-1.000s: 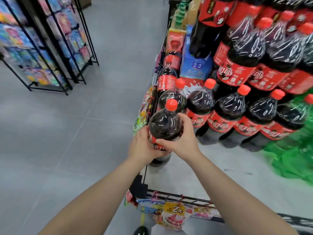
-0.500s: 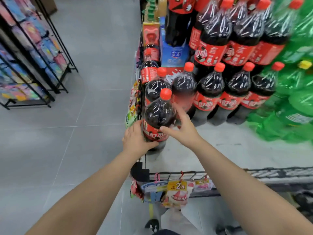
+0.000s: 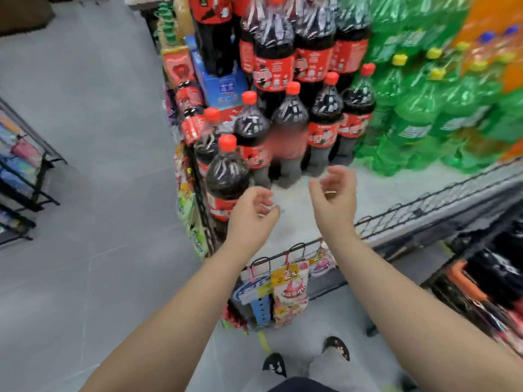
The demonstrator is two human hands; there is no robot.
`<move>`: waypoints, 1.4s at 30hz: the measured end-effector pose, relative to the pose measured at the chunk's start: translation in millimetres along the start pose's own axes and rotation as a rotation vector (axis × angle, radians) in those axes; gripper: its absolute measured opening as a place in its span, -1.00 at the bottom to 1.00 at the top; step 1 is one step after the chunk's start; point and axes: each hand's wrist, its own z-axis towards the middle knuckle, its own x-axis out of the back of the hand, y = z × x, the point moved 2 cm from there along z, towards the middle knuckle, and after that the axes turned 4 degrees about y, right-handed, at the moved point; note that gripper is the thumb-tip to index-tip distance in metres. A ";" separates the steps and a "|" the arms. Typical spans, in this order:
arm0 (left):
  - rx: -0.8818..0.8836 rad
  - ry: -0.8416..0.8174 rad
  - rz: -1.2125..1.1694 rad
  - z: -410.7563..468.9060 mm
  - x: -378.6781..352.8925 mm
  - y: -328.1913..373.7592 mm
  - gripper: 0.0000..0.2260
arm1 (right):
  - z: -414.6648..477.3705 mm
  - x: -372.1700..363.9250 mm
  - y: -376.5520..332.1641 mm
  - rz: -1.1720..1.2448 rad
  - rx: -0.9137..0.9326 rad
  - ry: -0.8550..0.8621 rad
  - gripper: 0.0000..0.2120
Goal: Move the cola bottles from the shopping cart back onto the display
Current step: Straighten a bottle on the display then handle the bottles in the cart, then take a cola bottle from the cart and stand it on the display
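grey shop floor [image 3: 85, 165], stacked drinks display [image 3: 382, 190]. left grip [image 3: 252, 213] and right grip [image 3: 334, 190] both empty, fingers loosely curled, over bare platform. front cola bottle [image 3: 226, 179] stands upright at the display's left front corner, just beside left grip, untouched. judgement: it sits close to the wire side [image 3: 198, 199]; check base is fully on. open platform lies to its right, before green bottles [image 3: 410, 123]. cart [image 3: 467, 281] low right, blurred, contents unclear.

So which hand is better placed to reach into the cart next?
Probably the right hand: it is empty and nearer the cart at lower right. The left hand, also empty, is beside the front cola bottle.
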 end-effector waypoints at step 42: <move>-0.721 -1.297 0.675 -54.2 -708.5 181.0 -0.45 | 125.0 578.0 228.2 0.571 -1.406 1.012 -0.70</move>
